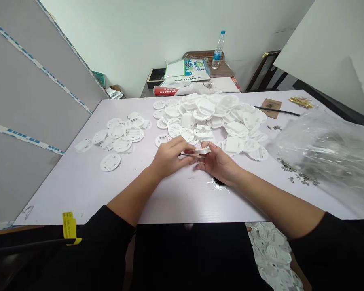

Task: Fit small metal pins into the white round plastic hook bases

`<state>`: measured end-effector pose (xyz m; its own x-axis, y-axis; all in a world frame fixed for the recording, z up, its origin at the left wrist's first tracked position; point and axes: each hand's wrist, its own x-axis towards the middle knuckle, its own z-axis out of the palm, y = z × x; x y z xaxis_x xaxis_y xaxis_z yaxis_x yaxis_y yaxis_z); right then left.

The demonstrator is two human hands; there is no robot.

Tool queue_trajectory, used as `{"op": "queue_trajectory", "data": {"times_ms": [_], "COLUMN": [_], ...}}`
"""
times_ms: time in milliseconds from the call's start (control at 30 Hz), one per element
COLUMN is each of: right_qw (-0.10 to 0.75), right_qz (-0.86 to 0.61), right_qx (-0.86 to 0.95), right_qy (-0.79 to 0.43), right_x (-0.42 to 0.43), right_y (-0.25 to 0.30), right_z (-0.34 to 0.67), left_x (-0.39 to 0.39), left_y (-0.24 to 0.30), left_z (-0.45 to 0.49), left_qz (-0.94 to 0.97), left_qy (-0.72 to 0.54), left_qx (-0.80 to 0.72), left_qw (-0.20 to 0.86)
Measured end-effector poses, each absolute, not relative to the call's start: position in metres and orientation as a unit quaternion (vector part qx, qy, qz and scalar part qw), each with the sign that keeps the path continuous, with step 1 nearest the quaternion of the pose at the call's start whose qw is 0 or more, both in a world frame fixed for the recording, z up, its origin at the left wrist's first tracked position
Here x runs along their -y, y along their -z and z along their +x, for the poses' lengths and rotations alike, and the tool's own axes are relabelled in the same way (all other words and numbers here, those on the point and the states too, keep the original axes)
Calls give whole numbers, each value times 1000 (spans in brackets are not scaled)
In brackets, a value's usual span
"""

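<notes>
Above the near middle of the table, a white round plastic disc (202,150) is tilted nearly edge-on between my two hands. My left hand (172,157) is closed, its fingers pinching the disc's left side. A thin dark strip (184,154) shows at those fingertips; I cannot make out what it is. My right hand (221,162) grips the right side between thumb and fingers. Just beyond the hands lies a large heap of similar white discs (204,108). To the left is a smaller group of them (117,131). A dark round object (219,182) is partly hidden under my right hand.
At the right, a clear plastic bag (336,149) lies beside scattered small metal parts (303,178). Behind them are a brown card (271,108), a black rod and gold-coloured pieces (301,102). A water bottle (218,50) stands beyond the table. More white discs (273,252) lie below its front edge.
</notes>
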<state>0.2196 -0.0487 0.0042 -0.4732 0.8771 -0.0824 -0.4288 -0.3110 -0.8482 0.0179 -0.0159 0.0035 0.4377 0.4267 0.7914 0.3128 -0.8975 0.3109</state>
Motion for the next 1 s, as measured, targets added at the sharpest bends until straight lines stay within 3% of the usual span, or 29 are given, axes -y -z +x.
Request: {"op": "queue_trajectory", "data": {"times_ms": [133, 233, 467, 1000], "right_qw": [488, 500, 438, 414], "right_qz": [-344, -386, -435, -443], "right_qx": [472, 545, 687, 692], "right_qy": [-649, -552, -384, -391], "right_x": [41, 37, 39, 42], "right_y": [-4, 0, 1, -2], "right_z": [232, 241, 243, 242], "left_x": [6, 0, 3, -4], "left_y": [-11, -13, -17, 7], "left_z": [-1, -12, -13, -14], "left_qz": [790, 775, 785, 826], "left_qy": [-471, -378, -173, -219], "left_qx": [-375, -482, -565, -502], "left_qw": [117, 157, 185, 133]}}
